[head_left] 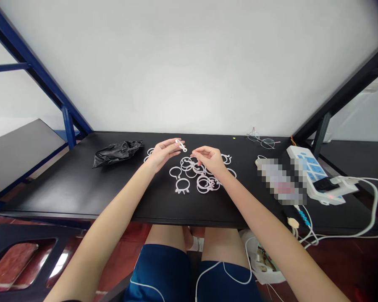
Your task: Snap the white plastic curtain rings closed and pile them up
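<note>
My left hand [164, 154] is closed on a white plastic ring [181, 146] between thumb and fingers, just above the black tabletop. The ring is seen nearly edge-on and has a small round eyelet at its lower end. Close to its right, my right hand [210, 159] is pinched, thumb against fingertips; what it holds, if anything, is too small to make out. Under and in front of the right hand lies a loose cluster of white plastic rings [204, 184], some overlapping. One ring with small prongs [182, 184] lies nearest me. More rings are partly hidden behind both hands.
On the left of the black table [91, 191] lies a crumpled black plastic bag [118, 153]. To the right are eyeglasses [261, 140], a blurred-out phone-like object [279, 180] and a white power strip [315, 174] with cables. A white wall stands behind; a white bin [269, 274] is below.
</note>
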The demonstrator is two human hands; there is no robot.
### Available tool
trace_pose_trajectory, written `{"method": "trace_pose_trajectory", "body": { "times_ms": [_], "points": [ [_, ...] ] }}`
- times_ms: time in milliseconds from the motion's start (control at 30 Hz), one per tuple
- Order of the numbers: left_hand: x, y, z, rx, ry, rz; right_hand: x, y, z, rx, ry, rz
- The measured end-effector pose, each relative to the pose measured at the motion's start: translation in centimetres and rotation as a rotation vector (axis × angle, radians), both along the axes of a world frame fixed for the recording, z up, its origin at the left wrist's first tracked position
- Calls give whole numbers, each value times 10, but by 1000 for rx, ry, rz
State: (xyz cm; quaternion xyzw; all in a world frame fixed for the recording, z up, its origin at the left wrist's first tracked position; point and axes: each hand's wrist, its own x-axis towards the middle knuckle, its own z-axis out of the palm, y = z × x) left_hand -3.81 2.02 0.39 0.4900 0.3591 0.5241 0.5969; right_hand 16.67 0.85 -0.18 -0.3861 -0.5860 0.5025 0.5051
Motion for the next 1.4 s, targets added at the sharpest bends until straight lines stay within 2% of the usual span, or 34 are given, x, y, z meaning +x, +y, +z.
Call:
{"method": "trace_pose_trajectory", "body": {
  "times_ms": [167,233,333,400,533,867,1100,1200,1267,1400],
  "points": [
    [-2,1,1,15,166,36,0,-1,3,-22,-4,-33],
    [-5,1,0,126,389,127,-1,-1,4,-21,-9,-40],
    [-14,2,-3,442,923,308,-1,-2,5,-20,-16,-39],
    [-19,4,-6,580,1196,341,-1,-3,6,-20,-20,-39],
    [-24,7,-11,613,1382,323,-1,-3,7,-24,-21,-39],
    [-19,3,-9,550,1435,231,-1,-3,7,-19,-31,-40],
    [-20,7,-20,591,1358,237,-1,-3,6,-16,-24,-39],
    [-18,7,-19,616,1280,239,-1,-3,6,-19,-19,-43],
    [-16,5,-16,606,1173,168,-1,-2,6,-18,-19,-43],
    [-14,2,-8,553,992,-110,0,-1,5,-6,-26,-47]
  ]
}}
